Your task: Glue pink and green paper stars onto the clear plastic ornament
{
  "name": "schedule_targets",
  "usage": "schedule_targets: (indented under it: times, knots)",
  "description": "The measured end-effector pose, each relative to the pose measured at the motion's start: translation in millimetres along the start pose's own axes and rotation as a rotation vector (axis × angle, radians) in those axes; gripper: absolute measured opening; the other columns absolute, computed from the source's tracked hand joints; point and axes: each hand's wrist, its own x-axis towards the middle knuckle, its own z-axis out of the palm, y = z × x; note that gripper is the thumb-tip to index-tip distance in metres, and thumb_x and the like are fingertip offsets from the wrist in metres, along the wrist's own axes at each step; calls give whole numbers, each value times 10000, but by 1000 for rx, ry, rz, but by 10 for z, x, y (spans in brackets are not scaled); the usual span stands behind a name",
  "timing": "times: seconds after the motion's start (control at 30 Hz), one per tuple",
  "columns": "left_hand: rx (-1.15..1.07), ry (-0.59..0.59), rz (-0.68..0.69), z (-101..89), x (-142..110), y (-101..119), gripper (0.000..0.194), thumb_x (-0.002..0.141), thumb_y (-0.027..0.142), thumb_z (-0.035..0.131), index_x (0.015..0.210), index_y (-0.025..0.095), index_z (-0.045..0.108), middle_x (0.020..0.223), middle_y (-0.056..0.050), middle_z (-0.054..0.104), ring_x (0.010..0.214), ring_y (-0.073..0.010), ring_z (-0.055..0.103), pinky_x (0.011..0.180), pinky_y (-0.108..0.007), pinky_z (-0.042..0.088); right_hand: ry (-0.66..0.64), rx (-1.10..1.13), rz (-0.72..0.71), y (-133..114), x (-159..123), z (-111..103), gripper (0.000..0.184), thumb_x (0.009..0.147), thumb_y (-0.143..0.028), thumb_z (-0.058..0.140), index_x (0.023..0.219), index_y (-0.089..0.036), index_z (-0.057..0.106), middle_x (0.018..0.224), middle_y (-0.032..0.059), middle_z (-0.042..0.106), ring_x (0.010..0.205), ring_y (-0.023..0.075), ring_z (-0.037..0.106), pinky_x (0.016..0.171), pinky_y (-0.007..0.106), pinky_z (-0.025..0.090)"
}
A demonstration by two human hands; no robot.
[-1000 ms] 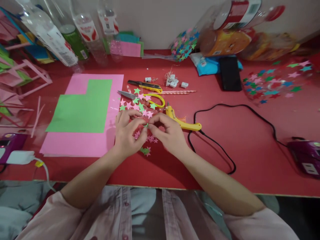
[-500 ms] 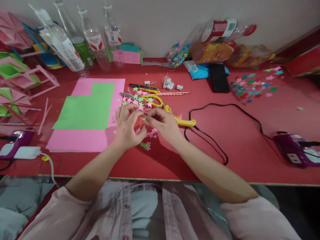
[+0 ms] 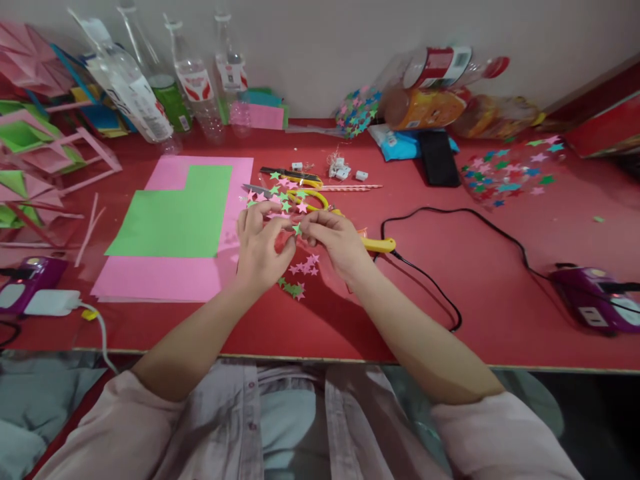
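Over the red table (image 3: 320, 320) my left hand (image 3: 261, 248) and my right hand (image 3: 334, 244) meet, fingertips pinched together on a small green paper star (image 3: 297, 229). Under and around the hands lie several pink and green paper stars (image 3: 305, 267), some on a clear plastic piece. Just beyond my fingers lie yellow-handled scissors (image 3: 300, 195) and a yellow glue gun (image 3: 373, 243) with a black cord (image 3: 450, 213).
Green paper on pink sheets (image 3: 175, 220) lies left of the hands. Plastic bottles (image 3: 150, 87) line the back. A black phone (image 3: 439, 157), a star-covered bottle (image 3: 505, 170), purple devices (image 3: 595, 303) and pink paper frames (image 3: 45, 153) sit around.
My view lifted and pulled back a little. Both hands shifted slightly away from me on the table and still pinch the green star between them.
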Motion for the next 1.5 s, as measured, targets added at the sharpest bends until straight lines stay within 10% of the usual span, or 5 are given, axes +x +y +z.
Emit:
schedule_targets:
  times: [1.5]
  knots:
    - [-100, -43, -26, -11, 12, -36, 66, 785, 164, 638, 792, 226, 614, 1055, -35, 546, 1051, -207, 506, 911, -412, 434, -96, 91, 16, 78, 58, -34, 126, 686, -285, 692, 667, -187, 616, 626, -58, 522, 580, 62, 434, 605, 241, 353]
